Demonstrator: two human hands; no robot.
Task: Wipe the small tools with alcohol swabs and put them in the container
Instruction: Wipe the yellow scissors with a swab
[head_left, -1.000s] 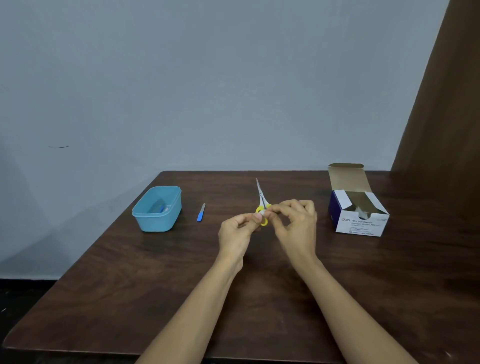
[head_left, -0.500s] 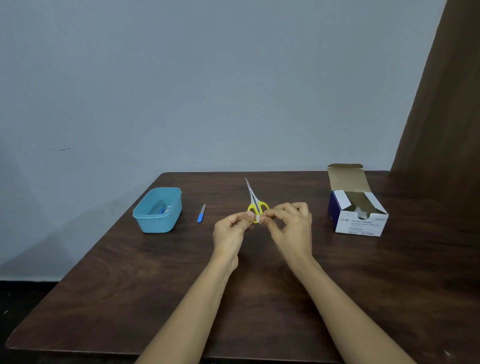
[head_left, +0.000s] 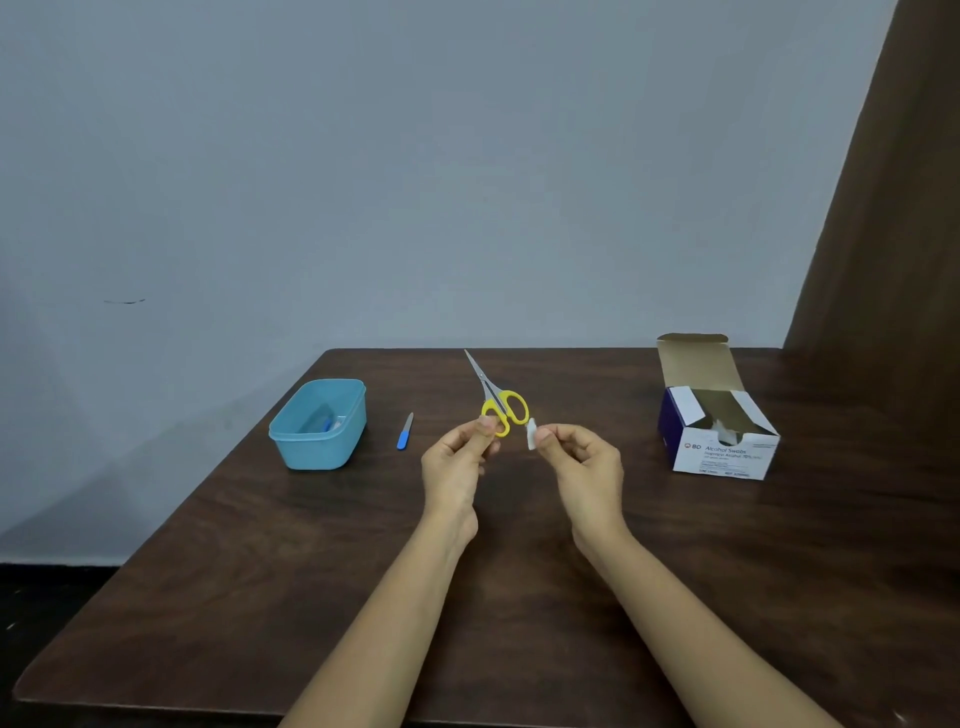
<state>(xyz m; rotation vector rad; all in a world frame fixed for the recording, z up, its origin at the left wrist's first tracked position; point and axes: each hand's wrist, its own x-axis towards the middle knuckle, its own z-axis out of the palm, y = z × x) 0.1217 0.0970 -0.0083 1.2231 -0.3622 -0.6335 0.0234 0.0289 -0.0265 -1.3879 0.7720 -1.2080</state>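
scissors pinched by one yellow loop, swab ready beside them

at the middle of the frame our left hand (head_left: 457, 462) clamps thumb and fingers on the lower yellow loop of the scissors (head_left: 498, 400), closed blades pointing up and left above the table (head_left: 260, 571); our right hand (head_left: 582, 462) pinches the white swab (head_left: 532, 435) just beside the other loop, whether touching we cannot tell. we judge the scissors light, stiff, sharp-tipped and slick once wet, so we hold the plastic loops, not the blades. the blue container (head_left: 319, 423) sits at centre left, a blue file (head_left: 404, 432) beside it, the swab box (head_left: 719, 415) at right.
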